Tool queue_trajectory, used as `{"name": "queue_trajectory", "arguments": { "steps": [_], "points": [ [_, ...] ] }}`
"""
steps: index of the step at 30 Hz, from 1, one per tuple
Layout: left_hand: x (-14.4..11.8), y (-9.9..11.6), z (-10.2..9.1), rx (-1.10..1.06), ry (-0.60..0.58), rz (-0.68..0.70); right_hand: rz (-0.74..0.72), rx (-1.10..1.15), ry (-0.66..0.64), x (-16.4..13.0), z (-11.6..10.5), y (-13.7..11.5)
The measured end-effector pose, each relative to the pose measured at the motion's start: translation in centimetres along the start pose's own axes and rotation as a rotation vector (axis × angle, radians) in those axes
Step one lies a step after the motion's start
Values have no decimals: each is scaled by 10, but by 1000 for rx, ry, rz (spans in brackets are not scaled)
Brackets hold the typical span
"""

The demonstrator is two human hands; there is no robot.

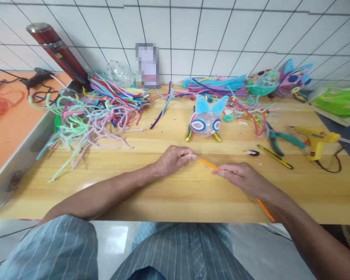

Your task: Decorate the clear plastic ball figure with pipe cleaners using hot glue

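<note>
My left hand [173, 159] pinches one end of an orange pipe cleaner [207, 165] over the wooden table [163, 202]. My right hand [242, 178] grips the same pipe cleaner a little further along, and its free end trails past my right wrist toward the table's front edge. Just beyond my hands stands a clear ball figure [206, 121] with blue fuzzy ears, ringed eyes and yellow feet.
A big tangle of coloured pipe cleaners [90, 112] covers the back left. More pipe cleaners [218, 85] and two finished figures [280, 81] lie at the back right. Teal pliers [280, 138], a yellow utility knife [275, 156] and a yellow glue gun [317, 142] lie to the right.
</note>
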State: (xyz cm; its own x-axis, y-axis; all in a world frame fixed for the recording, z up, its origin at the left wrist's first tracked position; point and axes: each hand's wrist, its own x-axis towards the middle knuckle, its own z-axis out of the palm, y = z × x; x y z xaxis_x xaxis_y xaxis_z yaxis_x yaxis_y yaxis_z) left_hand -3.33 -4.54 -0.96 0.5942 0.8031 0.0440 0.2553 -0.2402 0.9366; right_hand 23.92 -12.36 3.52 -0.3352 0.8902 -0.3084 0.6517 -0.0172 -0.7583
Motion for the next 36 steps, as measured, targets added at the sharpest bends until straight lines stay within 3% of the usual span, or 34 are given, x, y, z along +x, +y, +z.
{"name": "queue_trajectory", "arguments": {
  "steps": [3,6,11,16,21,27,32,36],
  "points": [
    [1,3,-2,-88,45,-86,84,-9,30,-10,-7,5],
    [1,8,-3,-212,15,-146,153,27,22,-20,-10,13],
    [4,14,-3,-523,116,-120,141,76,-64,-27,-9,22],
    [-2,23,2,-899,-78,-210,147,5,-48,-25,-10,26],
    [-3,24,6,-938,1,-209,156,-47,-16,-23,-13,27],
    [2,23,6,-979,138,-261,176,9,-65,-32,-8,20],
    [1,23,8,-1117,20,-333,236,45,-25,-31,-13,26],
    [1,25,4,-1185,63,-317,183,-2,103,-22,-24,25]
  ]
}}
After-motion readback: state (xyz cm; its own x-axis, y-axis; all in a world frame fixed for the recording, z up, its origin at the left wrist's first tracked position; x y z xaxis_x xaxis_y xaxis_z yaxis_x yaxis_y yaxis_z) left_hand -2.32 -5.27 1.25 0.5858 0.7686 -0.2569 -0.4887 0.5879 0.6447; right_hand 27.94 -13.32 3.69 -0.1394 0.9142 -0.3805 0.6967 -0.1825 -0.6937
